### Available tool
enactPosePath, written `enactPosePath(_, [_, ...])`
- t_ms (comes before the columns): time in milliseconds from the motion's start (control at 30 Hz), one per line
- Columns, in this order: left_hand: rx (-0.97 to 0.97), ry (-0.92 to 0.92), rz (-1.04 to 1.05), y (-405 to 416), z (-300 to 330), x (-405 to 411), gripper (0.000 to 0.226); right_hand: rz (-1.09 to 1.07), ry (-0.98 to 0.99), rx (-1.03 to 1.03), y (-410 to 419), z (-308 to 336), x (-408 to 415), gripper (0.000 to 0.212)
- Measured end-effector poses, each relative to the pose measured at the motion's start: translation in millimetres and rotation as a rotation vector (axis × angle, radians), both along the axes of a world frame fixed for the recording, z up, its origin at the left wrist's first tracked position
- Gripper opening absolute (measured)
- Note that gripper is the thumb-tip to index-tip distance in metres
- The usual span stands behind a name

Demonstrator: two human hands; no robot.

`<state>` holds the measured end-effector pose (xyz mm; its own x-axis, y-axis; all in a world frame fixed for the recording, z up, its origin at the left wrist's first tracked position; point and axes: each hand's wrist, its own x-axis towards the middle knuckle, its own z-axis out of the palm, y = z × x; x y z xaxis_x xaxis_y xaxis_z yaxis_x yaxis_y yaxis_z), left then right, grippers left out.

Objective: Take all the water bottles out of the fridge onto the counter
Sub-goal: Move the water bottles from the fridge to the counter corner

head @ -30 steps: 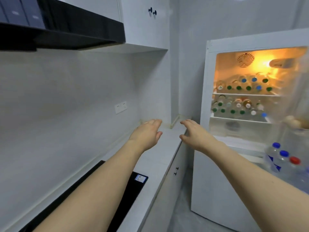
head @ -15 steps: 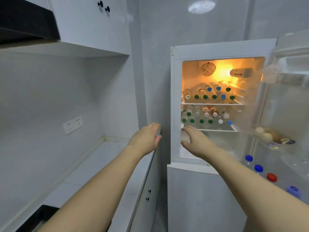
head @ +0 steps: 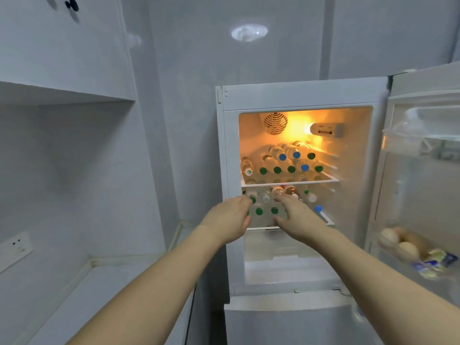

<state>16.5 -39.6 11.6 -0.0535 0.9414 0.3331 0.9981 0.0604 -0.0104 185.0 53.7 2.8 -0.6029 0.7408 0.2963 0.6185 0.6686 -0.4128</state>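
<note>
The white fridge [head: 301,94] stands open, lit orange inside. On its upper shelf lie several water bottles [head: 288,161] on their sides, green and blue caps facing me. Its lower shelf [head: 328,221] holds more bottles [head: 266,212] with green, white and blue caps. My left hand [head: 230,220] and my right hand [head: 297,216] reach to the front of the lower shelf, fingers extended at the bottles there. Neither hand grips a bottle. The white counter [head: 99,295] lies at the lower left.
The fridge door [head: 423,170] hangs open at the right, with eggs [head: 400,245] and small packets in a door rack. A wall socket [head: 16,247] sits above the counter. White upper cabinets [head: 62,46] hang at the top left.
My view has swung right and closer to the fridge. Both hands have moved forward from over the counter edge to the front of the lower shelf.
</note>
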Motion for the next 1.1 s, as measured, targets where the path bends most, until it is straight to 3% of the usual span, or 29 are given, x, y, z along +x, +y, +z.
enactPosePath(267, [0.042, -0.104, -0.045, 103, 8, -6, 0.028, -0.115, 0.055, -0.029, 95, 9, 2, 0.047])
enactPosePath(433, [0.046, -0.126, -0.011, 173, 28, -11, 0.025, -0.171, 0.114, -0.031, 166, 26, -10, 0.058])
enactPosePath(633, [0.025, -0.073, 0.034, 254, 50, -19, 0.027, -0.223, 0.146, -0.029, 251, 42, -28, 0.045])
enactPosePath(767, [-0.013, -0.087, 0.079, 309, 55, -25, 0.041, -0.255, 0.134, -0.053, 304, 41, -36, 0.039])
enactPosePath(867, [-0.048, -0.084, 0.089, 343, 56, -27, 0.031, -0.311, 0.117, -0.085, 339, 39, -45, 0.038])
enactPosePath(1100, [-0.086, -0.227, 0.181, 420, 47, -46, 0.044, -0.340, 0.104, -0.073, 410, 27, -77, 0.042])
